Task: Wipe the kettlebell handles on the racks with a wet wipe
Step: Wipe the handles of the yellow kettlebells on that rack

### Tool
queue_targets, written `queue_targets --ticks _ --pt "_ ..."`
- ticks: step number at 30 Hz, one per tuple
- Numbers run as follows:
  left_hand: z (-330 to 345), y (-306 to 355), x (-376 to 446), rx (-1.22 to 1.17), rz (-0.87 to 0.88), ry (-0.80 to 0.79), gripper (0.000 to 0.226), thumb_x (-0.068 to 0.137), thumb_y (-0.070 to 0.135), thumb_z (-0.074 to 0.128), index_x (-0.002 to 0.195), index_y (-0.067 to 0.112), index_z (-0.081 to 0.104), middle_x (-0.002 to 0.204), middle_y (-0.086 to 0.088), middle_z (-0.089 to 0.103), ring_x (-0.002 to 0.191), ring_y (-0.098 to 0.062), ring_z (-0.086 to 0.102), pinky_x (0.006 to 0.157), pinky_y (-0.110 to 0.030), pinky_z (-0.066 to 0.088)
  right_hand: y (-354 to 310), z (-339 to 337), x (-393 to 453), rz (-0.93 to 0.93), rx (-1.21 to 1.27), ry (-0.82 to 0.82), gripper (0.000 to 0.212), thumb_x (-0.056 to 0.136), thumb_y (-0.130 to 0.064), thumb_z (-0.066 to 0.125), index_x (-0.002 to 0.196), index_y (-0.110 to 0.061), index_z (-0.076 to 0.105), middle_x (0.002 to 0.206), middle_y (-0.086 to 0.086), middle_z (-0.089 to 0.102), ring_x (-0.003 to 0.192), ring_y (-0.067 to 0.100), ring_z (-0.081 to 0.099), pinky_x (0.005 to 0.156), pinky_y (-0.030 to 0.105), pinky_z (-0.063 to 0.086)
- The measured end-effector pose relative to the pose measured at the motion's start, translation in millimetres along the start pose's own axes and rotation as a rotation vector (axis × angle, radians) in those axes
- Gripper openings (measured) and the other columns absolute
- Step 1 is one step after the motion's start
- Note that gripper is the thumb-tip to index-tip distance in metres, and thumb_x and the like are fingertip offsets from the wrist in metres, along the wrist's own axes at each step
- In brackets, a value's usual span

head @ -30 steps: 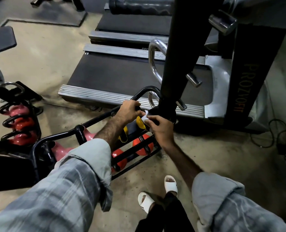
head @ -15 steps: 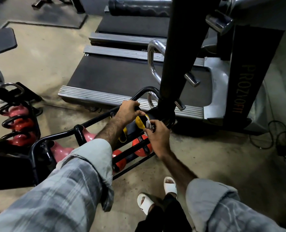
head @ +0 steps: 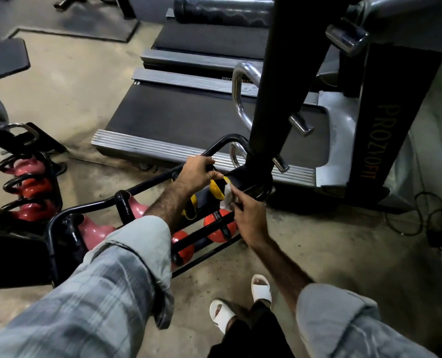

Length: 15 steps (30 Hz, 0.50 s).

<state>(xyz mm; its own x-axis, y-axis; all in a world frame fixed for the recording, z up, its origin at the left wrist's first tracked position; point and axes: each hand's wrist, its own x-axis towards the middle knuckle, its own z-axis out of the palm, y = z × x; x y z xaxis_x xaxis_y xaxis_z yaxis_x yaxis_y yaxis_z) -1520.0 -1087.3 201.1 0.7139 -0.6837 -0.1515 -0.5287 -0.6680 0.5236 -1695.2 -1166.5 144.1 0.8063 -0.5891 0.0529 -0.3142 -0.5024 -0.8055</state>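
A low black kettlebell rack [head: 98, 205] runs across the floor. It holds a yellow kettlebell [head: 216, 189], orange kettlebells [head: 218, 229] and pink kettlebells [head: 94, 231]. My left hand [head: 198, 171] is closed around the top of the yellow kettlebell, at the rack's upper bar. My right hand [head: 248, 218] pinches a white wet wipe [head: 227, 196] that hangs against the right side of the yellow kettlebell. The kettlebell's handle is hidden under my left hand.
A treadmill [head: 188, 117] lies just beyond the rack. A thick black post [head: 274, 86] with chrome pegs rises right of my hands. More pink and red kettlebells [head: 30, 187] sit in a second rack at the left. Cables [head: 426, 215] trail on the floor at the right.
My right hand has dropped lower and drawn back toward me, dragging the wipe down the side of the yellow kettlebell. My left hand has kept its grip.
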Motion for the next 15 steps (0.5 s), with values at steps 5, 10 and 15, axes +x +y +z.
queue_targets --ticks 5,10,15 --pt "0 0 -1 -0.006 -0.007 0.017 0.036 0.073 0.036 0.076 0.062 0.013 0.051 0.057 -0.001 0.046 0.068 -0.027 0.054 0.055 -0.029 0.030 12 -6 11 -0.128 -0.079 -0.008 0.050 0.084 -0.019 0.073 0.131 -0.028 0.059 0.109 -0.005 0.073 0.090 0.011 0.069 0.076 0.026 0.056" --pt "4 0 2 -0.014 -0.031 0.027 0.036 0.073 0.041 0.075 0.066 0.013 0.054 0.065 -0.004 0.056 0.071 -0.025 0.056 0.057 -0.030 0.035 18 9 11 -0.038 -0.022 -0.004 0.052 0.083 -0.028 0.072 0.132 -0.031 0.055 0.106 -0.003 0.073 0.091 0.013 0.069 0.076 0.034 0.057" --pt "7 8 3 -0.013 -0.028 0.020 0.034 0.073 0.040 0.076 0.071 0.011 0.058 0.070 -0.006 0.060 0.074 -0.026 0.056 0.059 -0.032 0.039 6 27 1 0.178 0.108 0.138 0.044 0.082 -0.034 0.075 0.124 -0.034 0.060 0.088 -0.005 0.074 0.072 0.013 0.068 0.059 0.029 0.055"
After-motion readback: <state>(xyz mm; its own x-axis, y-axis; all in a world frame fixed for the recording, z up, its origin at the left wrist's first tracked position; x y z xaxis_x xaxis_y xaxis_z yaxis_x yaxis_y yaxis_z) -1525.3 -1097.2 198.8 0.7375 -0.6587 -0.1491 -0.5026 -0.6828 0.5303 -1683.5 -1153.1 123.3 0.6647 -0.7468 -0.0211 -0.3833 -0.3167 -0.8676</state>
